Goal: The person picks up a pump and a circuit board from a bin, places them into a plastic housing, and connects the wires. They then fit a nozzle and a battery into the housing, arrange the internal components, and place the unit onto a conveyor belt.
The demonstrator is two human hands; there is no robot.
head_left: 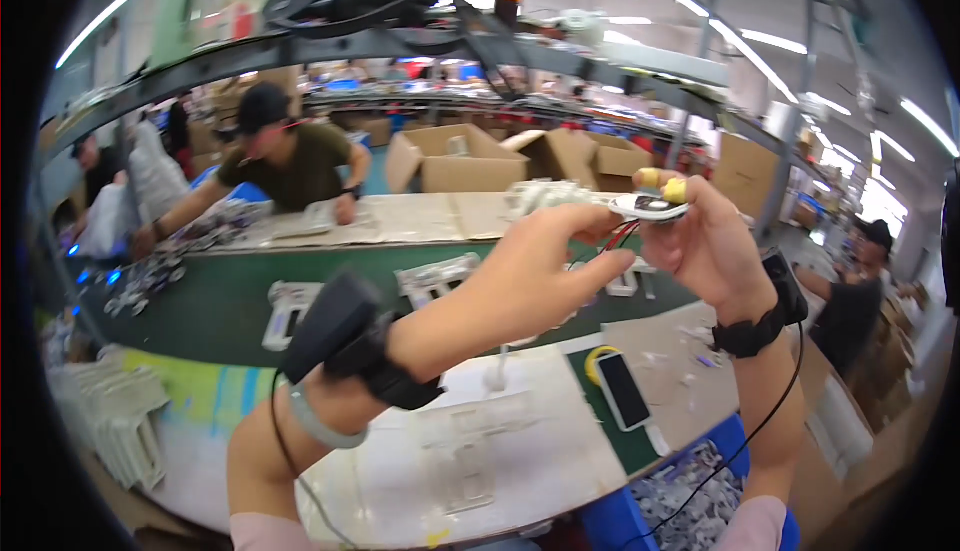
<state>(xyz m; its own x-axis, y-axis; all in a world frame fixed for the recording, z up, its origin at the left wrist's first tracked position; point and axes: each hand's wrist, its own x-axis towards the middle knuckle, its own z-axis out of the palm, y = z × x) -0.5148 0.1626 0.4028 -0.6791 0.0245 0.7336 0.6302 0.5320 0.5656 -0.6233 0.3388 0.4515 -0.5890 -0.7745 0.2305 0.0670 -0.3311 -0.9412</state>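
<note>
My right hand (705,246) is raised at the right and grips a small white rounded plastic housing (655,213) with a dark inner part. Yellow finger covers (675,190) sit on its fingertips. Thin red and black wires (622,235) hang from the housing's left end. From the left, my left hand (545,266) reaches across, fingers curled against that same end and thumb near the wires. Its exact hold on the housing is partly hidden. Both wrists wear black strapped devices.
Below lies a white work surface (370,461) with a clear plastic frame (465,451). A phone (623,391) rests right of it, above a blue bin (620,521) of small parts. White frames lie on the green belt (220,296); a co-worker (300,166) sits across. Cartons (460,166) stand behind.
</note>
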